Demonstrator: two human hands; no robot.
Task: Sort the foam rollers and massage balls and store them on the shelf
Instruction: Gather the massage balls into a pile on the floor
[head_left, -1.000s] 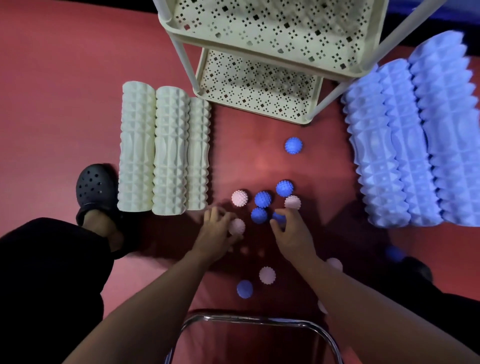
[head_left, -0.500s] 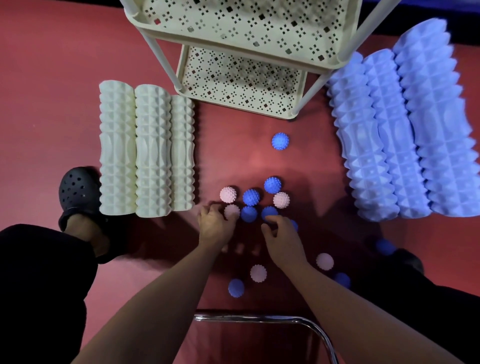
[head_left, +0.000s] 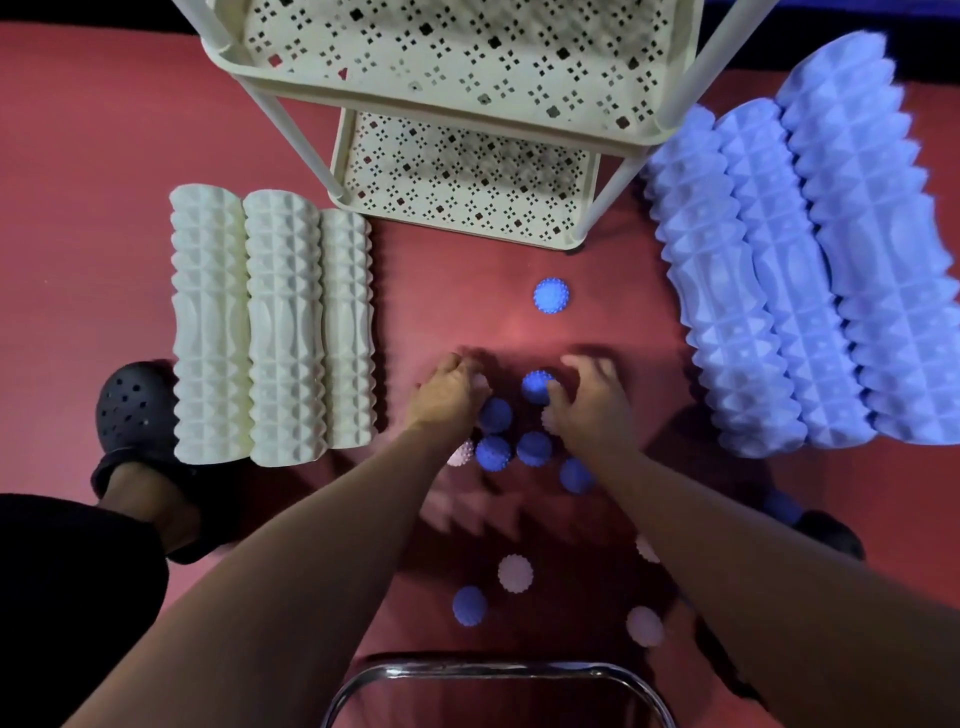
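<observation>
Three cream foam rollers (head_left: 275, 322) lie side by side on the red floor at left, and three lilac foam rollers (head_left: 800, 280) lie at right. The cream perforated shelf (head_left: 467, 171) stands at the top. Spiky blue and pink massage balls are clustered in the middle. My left hand (head_left: 447, 397) curls over a pink ball (head_left: 481, 384). My right hand (head_left: 592, 410) hovers over the cluster with blurred fingers. Its thumb is beside a blue ball (head_left: 537, 387), and a pink ball (head_left: 547, 418) peeks from under it. One blue ball (head_left: 551, 295) lies alone nearer the shelf.
More balls lie near me: a blue ball (head_left: 469, 605) and pink balls (head_left: 515, 573) (head_left: 644, 626). A chrome chair frame (head_left: 498, 675) curves at the bottom edge. My foot in a black clog (head_left: 132, 410) stands beside the cream rollers; a second dark shoe (head_left: 831, 535) is at right.
Both hands have moved forward, deeper into the ball cluster. The left now covers a pink ball; the right has reached the far blue ball. The view shifted slightly.
</observation>
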